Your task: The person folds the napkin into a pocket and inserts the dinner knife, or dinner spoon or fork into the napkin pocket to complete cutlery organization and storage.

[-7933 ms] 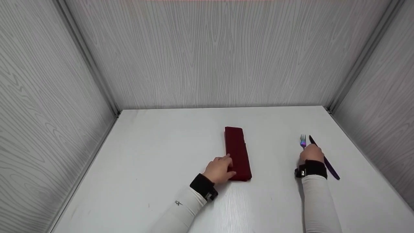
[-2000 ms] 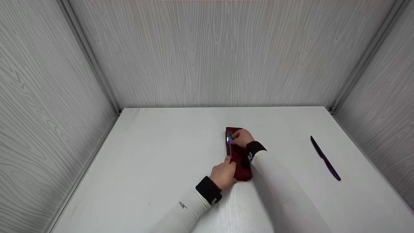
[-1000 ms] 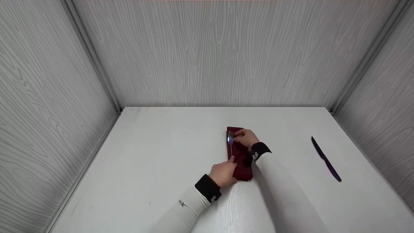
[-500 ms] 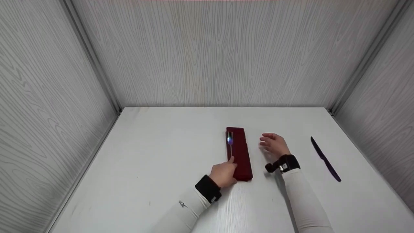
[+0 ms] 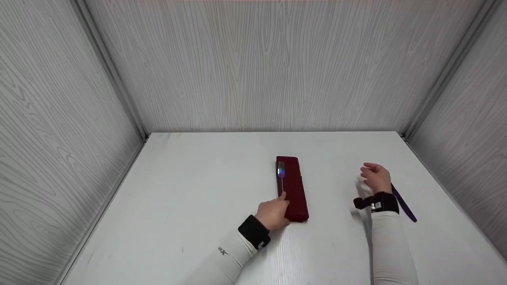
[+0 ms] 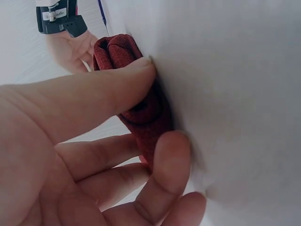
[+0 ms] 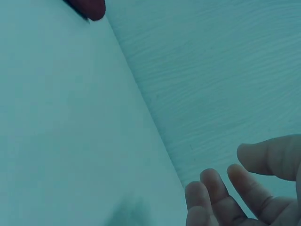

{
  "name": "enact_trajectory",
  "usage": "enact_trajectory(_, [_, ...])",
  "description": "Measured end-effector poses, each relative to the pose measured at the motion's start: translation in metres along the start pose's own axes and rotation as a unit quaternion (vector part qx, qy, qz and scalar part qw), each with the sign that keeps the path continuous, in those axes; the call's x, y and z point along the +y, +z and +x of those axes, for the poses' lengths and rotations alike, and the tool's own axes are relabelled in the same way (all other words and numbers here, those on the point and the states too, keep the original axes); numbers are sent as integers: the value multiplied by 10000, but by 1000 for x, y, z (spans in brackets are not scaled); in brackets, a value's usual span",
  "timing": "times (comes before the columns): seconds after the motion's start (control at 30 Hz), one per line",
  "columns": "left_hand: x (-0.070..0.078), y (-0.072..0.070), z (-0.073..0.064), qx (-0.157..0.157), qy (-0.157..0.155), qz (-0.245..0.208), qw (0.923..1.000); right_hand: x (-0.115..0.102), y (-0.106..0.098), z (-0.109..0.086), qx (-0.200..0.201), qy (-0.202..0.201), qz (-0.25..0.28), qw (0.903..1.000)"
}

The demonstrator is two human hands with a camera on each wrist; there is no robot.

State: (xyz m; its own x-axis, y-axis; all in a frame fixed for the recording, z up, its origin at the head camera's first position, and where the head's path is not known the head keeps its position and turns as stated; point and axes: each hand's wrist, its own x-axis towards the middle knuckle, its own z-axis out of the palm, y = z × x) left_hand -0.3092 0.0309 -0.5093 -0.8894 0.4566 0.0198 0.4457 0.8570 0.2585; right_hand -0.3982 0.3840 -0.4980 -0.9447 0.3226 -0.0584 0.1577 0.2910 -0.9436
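Observation:
A folded dark red cloth [image 5: 295, 186] lies lengthwise on the white table in the head view. A shiny bluish-purple fork [image 5: 281, 170] rests along its left side, tines pointing away. My left hand [image 5: 272, 211] grips the cloth's near end, one finger on the fork's handle. In the left wrist view the thumb [image 6: 113, 87] lies along the folded fabric [image 6: 150, 117] and fingers curl round it. My right hand [image 5: 376, 177] is raised at the right with loosely bent fingers, holding nothing. It partly hides a dark purple knife [image 5: 406, 208], whose handle shows beside the wrist.
Grey wood-grain panels [image 5: 253, 67] stand at the back and both sides of the table [image 5: 198, 178]. A dark red rounded end of something [image 7: 91, 7] shows at the top left of the right wrist view.
Earlier my right hand was at the fork by the knife, then at the fork on the cloth. It has let go and moved right to the knife. My left hand stays on the cloth.

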Motion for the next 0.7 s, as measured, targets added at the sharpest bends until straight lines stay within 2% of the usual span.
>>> enact_trajectory(0.1, [0,0,0,-7,-5,-27,10000,7,-16,-1,552,-105,-469,9973])
enact_trajectory(0.2, [0,0,-1,-70,-20,-27,10000,17,-31,-3,1048,-68,-858,9908])
enact_trajectory(0.33, [0,0,-1,-135,-11,-3,9999,26,-46,-7,1383,248,-1367,9806])
enact_trajectory(0.43, [0,-1,-1,-142,-13,-27,9999,31,-52,-9,1344,645,-1780,9727])
enact_trajectory(0.53, [0,-1,-1,-123,-36,-76,9999,33,-55,-9,1124,984,-2076,9667])
enact_trajectory(0.7, [-1,-2,-1,-97,-41,-127,9999,36,-56,-9,892,1007,-2257,9649])
